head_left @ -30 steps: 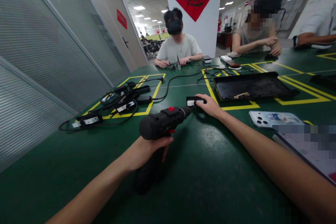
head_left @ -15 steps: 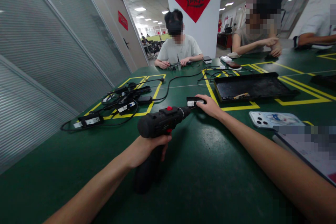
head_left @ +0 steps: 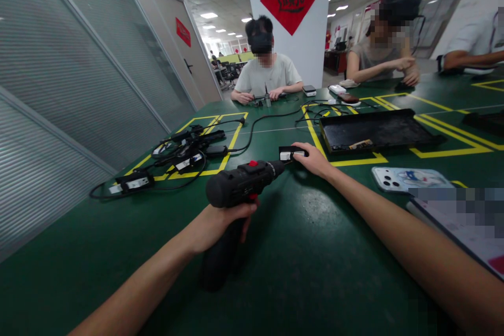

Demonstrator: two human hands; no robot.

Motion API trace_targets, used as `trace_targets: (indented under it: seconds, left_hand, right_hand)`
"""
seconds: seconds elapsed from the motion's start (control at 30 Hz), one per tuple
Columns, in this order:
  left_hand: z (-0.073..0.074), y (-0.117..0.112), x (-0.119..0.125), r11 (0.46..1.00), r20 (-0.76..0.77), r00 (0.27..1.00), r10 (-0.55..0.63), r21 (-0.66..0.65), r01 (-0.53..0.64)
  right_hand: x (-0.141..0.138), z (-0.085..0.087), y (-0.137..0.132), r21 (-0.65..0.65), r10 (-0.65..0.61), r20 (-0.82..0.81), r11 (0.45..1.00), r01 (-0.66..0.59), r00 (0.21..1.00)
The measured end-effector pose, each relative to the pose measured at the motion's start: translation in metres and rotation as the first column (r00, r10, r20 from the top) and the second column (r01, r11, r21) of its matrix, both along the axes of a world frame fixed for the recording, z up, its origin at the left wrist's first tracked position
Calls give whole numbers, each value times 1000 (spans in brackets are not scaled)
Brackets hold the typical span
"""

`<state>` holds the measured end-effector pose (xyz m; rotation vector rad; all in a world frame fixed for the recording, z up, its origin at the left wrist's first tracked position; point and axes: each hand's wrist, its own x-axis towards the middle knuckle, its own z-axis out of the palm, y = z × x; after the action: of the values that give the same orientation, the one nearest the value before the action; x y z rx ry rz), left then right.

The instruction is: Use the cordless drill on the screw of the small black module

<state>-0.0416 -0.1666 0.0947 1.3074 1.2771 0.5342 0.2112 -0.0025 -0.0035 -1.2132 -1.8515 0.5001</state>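
My left hand (head_left: 220,223) is wrapped around the handle of a black cordless drill (head_left: 240,185) with red switches. The drill's nose points forward and to the right. Its tip ends right by a small black box with a white label (head_left: 286,156); I cannot tell whether the two touch. My right hand (head_left: 313,158) grips the right end of that box on the green table (head_left: 275,262), its fingers partly covering it.
To the left lies a tangle of black cables and adapters (head_left: 189,149). A black tray (head_left: 378,128) with a small scrap in it lies beyond my right hand. A phone (head_left: 409,178) and a partly blurred flat object (head_left: 452,231) are on the right. Co-workers sit across the table.
The whole view has shifted very slightly. Both hands, the drill and the small box keep practically the same positions.
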Motion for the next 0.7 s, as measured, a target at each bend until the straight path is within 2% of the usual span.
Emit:
trace_targets:
  seconds: [0.27, 0.57, 0.7]
  left_hand:
    - [0, 3, -2, 997, -17, 997, -71, 4, 71]
    - [0, -1, 2, 999, 16, 1000, 17, 27, -17]
    - [0, -2, 2, 1000, 7, 1000, 10, 21, -10]
  right_hand:
    - [1, -3, 2, -6, 1, 0, 1000, -1, 1000]
    - [1, -3, 3, -4, 7, -4, 1000, -7, 1000]
    - [1, -3, 3, 6, 8, 1, 1000, -8, 1000]
